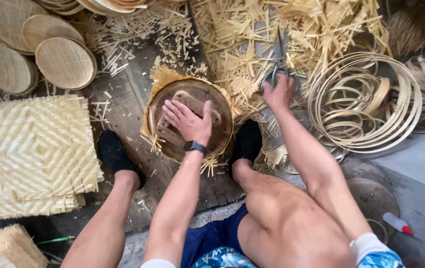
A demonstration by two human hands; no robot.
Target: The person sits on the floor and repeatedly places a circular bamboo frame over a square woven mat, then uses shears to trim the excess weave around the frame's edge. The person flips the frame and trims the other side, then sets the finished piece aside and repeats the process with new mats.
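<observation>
Two hands busy, one basket half made.
Head view: left hand (188, 121) presses flat, fingers spread, on the round wooden mould (192, 119) over untrimmed weave; right hand (279, 93) closes on scissors (277, 69) far right, fringe uncut, bamboo hoops (366, 101) waiting.

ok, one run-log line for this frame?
left hand: flat on round dark wooden mould | right hand: on grey metal scissors | pale woven bamboo mat: under mould
</observation>
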